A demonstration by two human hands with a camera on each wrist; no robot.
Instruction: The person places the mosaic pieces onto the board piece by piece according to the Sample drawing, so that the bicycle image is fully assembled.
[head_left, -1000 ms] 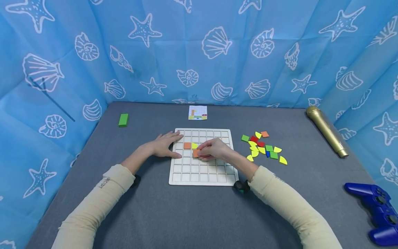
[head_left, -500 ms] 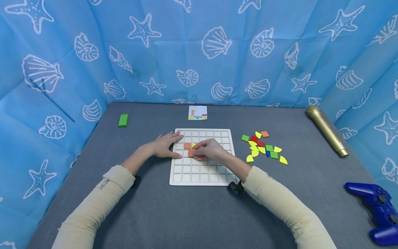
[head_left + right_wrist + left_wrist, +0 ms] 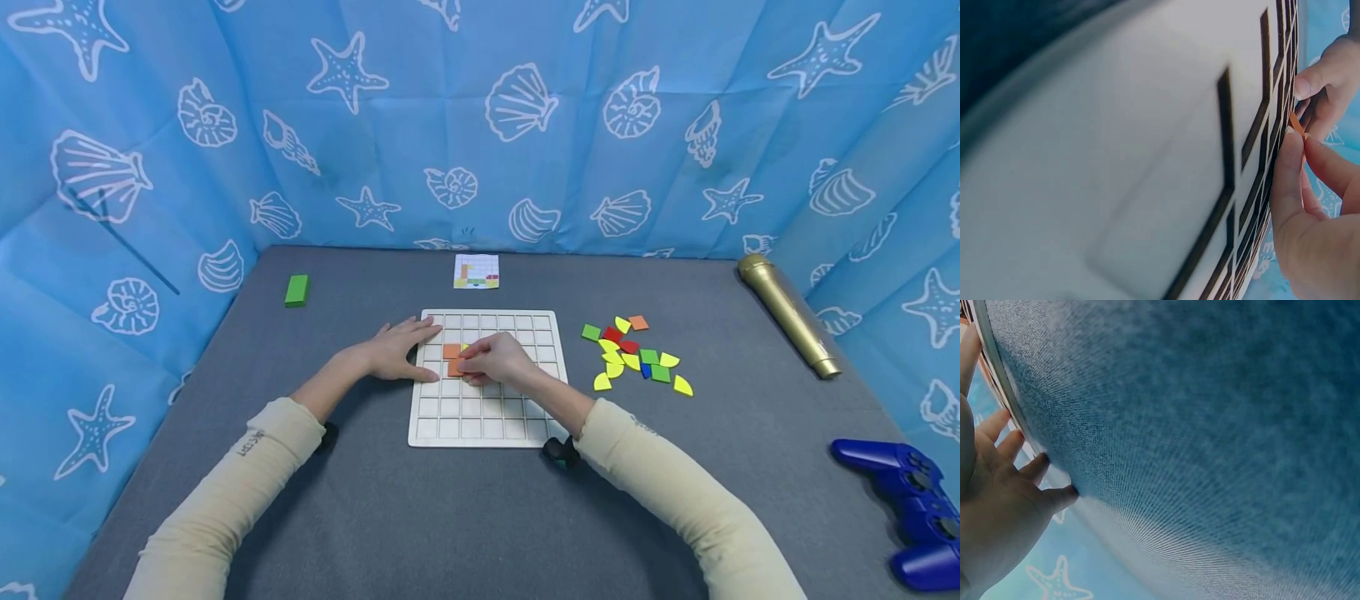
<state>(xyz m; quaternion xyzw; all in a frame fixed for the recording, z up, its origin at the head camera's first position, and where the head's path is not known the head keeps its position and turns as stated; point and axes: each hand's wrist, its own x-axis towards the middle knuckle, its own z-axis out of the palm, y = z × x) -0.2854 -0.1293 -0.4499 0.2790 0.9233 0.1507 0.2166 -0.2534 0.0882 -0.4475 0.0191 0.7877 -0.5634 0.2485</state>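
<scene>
A white grid board (image 3: 487,429) lies on the grey table. My right hand (image 3: 498,360) pinches an orange square tile (image 3: 453,367) between thumb and fingertips, low over the grid's left part; the right wrist view shows the orange tile (image 3: 1297,124) tilted at the board's surface. Just beyond it, another orange square tile (image 3: 452,351) lies in a cell, and beside that a yellow tile (image 3: 466,347) is mostly hidden by my right hand. With fingers spread, my left hand (image 3: 397,348) rests at the board's left edge, thumb and fingertips on the rim.
Right of the board lies a loose group of green, red, blue, orange and yellow tiles (image 3: 615,371). A printed pattern card (image 3: 476,272) is behind the board. A green block (image 3: 297,290) is far left; a gold microphone (image 3: 787,317) and a blue game controller (image 3: 911,508) are at right.
My right hand has moved a little left across the board with the orange tile, which now stands just in front of the other orange tile. My left hand has stayed in place.
</scene>
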